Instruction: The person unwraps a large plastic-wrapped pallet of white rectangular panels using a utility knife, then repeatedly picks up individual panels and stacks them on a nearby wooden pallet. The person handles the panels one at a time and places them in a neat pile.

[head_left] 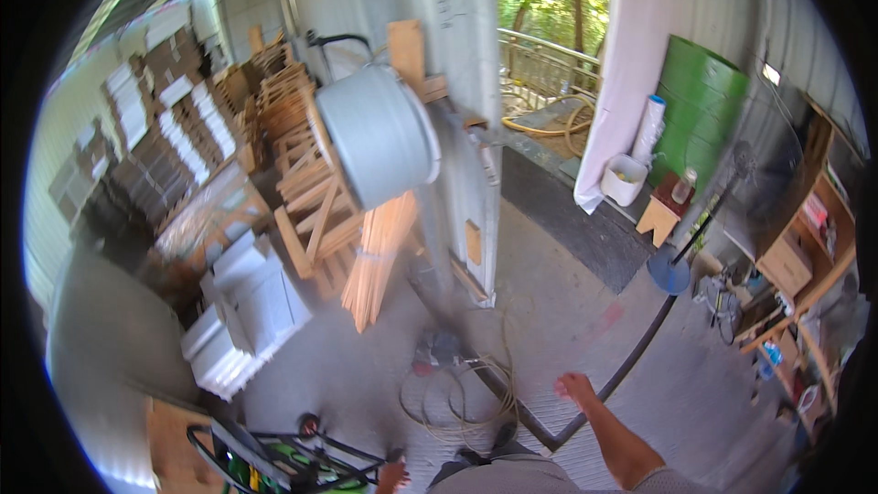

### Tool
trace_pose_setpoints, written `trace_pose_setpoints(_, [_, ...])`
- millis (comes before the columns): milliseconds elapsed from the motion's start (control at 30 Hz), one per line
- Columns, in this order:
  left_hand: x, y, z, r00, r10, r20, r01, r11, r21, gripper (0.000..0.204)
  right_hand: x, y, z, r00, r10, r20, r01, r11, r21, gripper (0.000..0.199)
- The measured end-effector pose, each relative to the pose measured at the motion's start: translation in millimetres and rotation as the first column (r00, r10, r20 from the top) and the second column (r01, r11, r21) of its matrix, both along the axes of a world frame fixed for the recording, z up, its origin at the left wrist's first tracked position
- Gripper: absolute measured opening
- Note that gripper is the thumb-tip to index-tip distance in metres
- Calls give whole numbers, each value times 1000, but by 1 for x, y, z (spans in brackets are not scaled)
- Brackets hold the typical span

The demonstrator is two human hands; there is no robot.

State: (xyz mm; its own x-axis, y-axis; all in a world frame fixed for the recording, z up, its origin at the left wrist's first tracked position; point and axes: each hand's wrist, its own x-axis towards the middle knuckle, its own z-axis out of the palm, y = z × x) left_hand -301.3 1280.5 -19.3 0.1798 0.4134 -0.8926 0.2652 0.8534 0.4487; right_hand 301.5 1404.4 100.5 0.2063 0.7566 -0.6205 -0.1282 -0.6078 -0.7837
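My right hand [576, 390] is held out over the concrete floor, in front of a dark hose [631, 359]. It holds nothing I can see, and its fingers look loosely apart, though slightly blurred. Low at the bottom edge, my left hand [393, 476] is beside the black tubular frame of a green machine [315, 457]. Its fingers are too small and cut off to show whether they touch the frame. Ahead of my feet lies a loosely coiled pale hose [455, 400], next to a small dark device [437, 350] with a reddish part.
To the left stand white boxes [261, 288], a bundle of wood strips [377, 265], wooden frames and a large grey roll [375, 133]. Ahead, a doorway has a black mat [572, 210]. On the right are a green drum [690, 114], a blue-based stand [669, 272] and a cluttered shelf [786, 265].
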Motion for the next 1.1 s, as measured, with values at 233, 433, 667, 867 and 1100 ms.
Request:
trace_pose_setpoints(233, [15,55,41,993,-31,-118,37,998,48,24,-43,168,147,977,71,203,-149,904,402,29])
trace_pose_setpoints(433, [8,135,83,992,-73,-102,91,980,180,24,-74,249,298,973,-178,147,-5,620,785,32])
trace_pose_setpoints(667, [-33,310,143,983,137,118,-174,898,404,25,-98,401,459,692,-645,324,-134,326,936,52])
trace_pose_setpoints(867, [-43,518,257,902,355,245,-426,646,633,30,-119,522,540,395,-842,366,-162,329,930,63])
trace_pose_setpoints(1100, [-13,642,482,886,382,262,-245,-95,965,32,-125,555,541,243,-908,341,-94,328,940,51])
